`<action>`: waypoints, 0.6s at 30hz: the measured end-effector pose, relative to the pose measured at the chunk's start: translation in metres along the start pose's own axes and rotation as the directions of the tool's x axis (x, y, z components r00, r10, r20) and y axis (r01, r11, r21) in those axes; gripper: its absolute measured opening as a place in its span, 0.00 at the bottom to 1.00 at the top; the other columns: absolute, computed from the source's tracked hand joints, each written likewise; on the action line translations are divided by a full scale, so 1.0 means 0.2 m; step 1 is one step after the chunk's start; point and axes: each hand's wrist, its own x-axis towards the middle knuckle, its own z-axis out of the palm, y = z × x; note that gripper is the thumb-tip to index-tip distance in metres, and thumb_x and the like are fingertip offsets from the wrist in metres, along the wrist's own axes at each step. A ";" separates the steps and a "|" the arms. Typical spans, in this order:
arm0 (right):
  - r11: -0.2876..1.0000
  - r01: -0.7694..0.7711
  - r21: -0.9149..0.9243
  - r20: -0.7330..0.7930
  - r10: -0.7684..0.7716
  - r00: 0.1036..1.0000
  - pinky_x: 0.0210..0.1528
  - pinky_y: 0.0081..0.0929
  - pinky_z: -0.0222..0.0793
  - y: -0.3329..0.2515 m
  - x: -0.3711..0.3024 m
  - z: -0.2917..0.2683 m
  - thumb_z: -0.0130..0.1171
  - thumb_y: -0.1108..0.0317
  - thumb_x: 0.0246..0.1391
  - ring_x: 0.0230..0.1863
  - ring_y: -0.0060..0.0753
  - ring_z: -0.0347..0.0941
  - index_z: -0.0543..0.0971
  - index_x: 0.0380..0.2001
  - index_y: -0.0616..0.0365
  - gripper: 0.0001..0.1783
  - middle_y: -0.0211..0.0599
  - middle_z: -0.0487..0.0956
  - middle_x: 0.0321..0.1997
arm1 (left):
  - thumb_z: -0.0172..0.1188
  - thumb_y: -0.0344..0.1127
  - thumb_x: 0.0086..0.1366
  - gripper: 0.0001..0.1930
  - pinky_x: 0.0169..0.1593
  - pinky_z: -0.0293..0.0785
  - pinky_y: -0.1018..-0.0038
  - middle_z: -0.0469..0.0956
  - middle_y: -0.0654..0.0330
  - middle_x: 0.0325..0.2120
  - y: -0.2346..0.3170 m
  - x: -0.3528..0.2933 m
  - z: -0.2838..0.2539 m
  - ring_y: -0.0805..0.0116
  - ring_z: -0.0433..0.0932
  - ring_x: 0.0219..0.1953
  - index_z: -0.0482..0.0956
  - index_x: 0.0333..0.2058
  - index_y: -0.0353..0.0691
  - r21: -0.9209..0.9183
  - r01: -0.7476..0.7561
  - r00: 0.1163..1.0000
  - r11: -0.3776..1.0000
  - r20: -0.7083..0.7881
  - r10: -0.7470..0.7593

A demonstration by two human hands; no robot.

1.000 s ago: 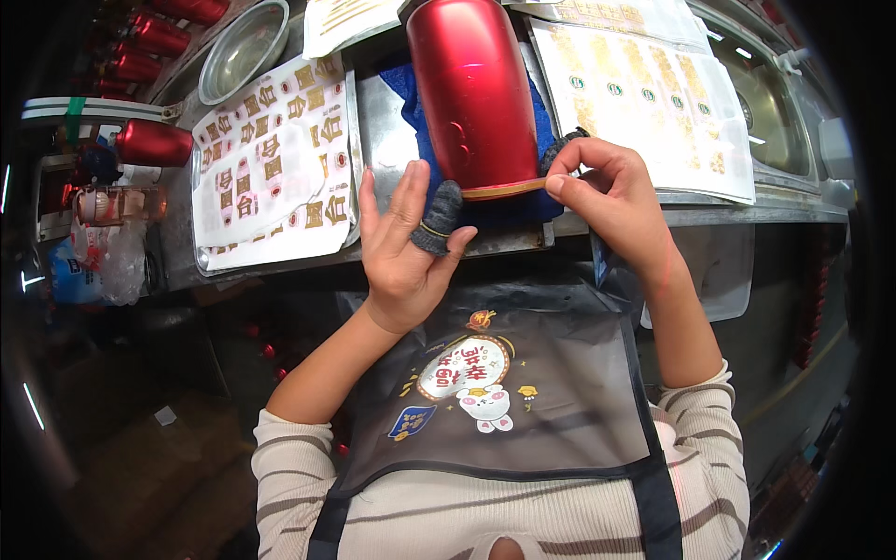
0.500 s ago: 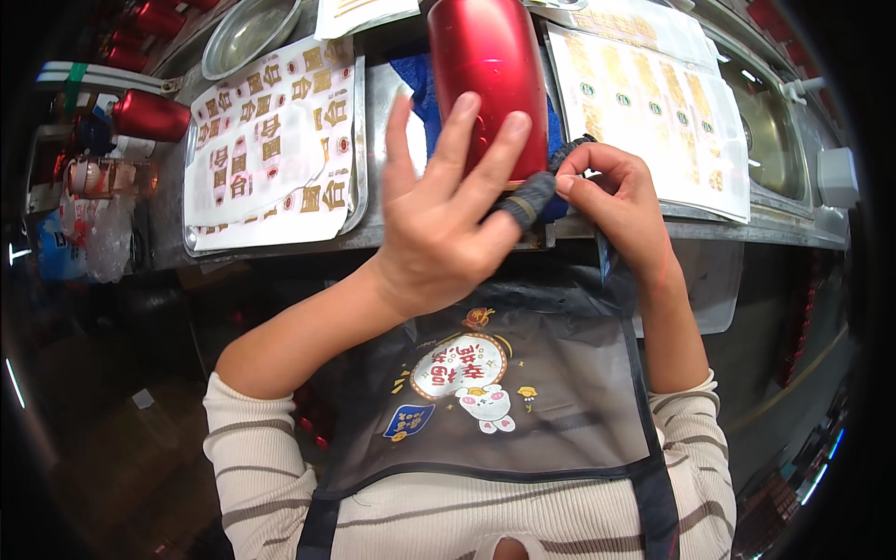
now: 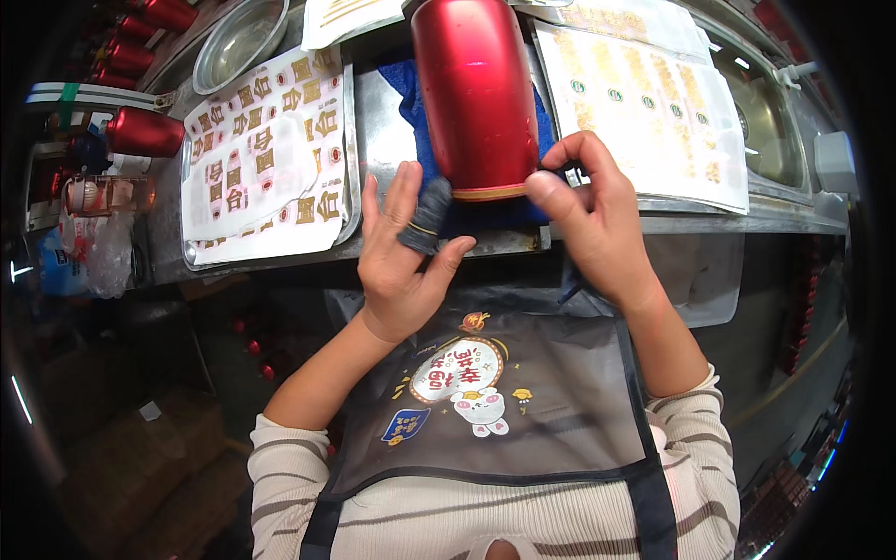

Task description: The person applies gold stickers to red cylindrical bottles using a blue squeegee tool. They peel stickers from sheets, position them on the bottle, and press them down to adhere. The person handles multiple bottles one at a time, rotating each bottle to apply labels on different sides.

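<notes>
A glossy red metal bottle (image 3: 481, 103) lies with its gold-brown rimmed end toward me on a blue cloth (image 3: 406, 93). My left hand (image 3: 401, 261) is left of that end, fingers spread, holding nothing. A dark grey finger sleeve (image 3: 429, 217) with a thin yellow stripe covers one of its fingers, close to the rim. My right hand (image 3: 597, 219) is at the bottle's right near corner, thumb and bent index finger against its edge. Something dark shows behind that index finger, and the other fingers are partly hidden.
At left, a metal tray (image 3: 352, 201) holds sheets of gold-printed decals (image 3: 261, 154). More decal sheets (image 3: 644, 121) lie at right, beside a metal basin (image 3: 770, 121). A round metal bowl (image 3: 238, 47) stands at the back left. Another red bottle (image 3: 145, 132) lies at far left.
My left hand has drawn back left and down, off the bottle, leaving its rimmed end uncovered. My right hand has shifted slightly left and down, its thumb now at the bottle's edge.
</notes>
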 end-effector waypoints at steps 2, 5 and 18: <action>0.960 0.132 -0.246 -0.035 -0.145 0.989 0.32 0.28 0.69 -0.03 -0.01 0.06 0.72 0.53 0.48 0.29 0.32 0.71 0.68 0.36 0.61 0.27 0.38 0.74 0.32 | 0.74 0.32 0.53 0.24 0.68 0.49 0.40 0.69 0.41 0.62 -0.01 -0.02 0.02 0.43 0.69 0.63 0.80 0.47 0.28 0.043 -0.023 1.000 0.999 0.018 0.022; 0.940 0.111 -0.322 -0.081 -0.144 0.986 0.36 0.36 0.70 -0.03 0.00 0.12 0.73 0.49 0.45 0.33 0.44 0.71 0.67 0.36 0.62 0.32 0.43 0.72 0.33 | 0.72 0.32 0.54 0.19 0.67 0.46 0.36 0.70 0.40 0.61 -0.02 -0.01 0.05 0.42 0.70 0.63 0.81 0.44 0.29 0.063 -0.062 0.998 0.996 0.012 0.061; 0.974 0.141 -0.178 -0.043 -0.151 0.988 0.32 0.29 0.67 -0.01 0.00 0.07 0.67 0.61 0.54 0.28 0.34 0.70 0.67 0.36 0.61 0.20 0.42 0.72 0.33 | 0.72 0.34 0.52 0.15 0.65 0.46 0.32 0.66 0.37 0.63 0.04 0.09 0.04 0.35 0.69 0.62 0.85 0.39 0.40 0.207 -0.181 0.983 0.961 0.002 0.184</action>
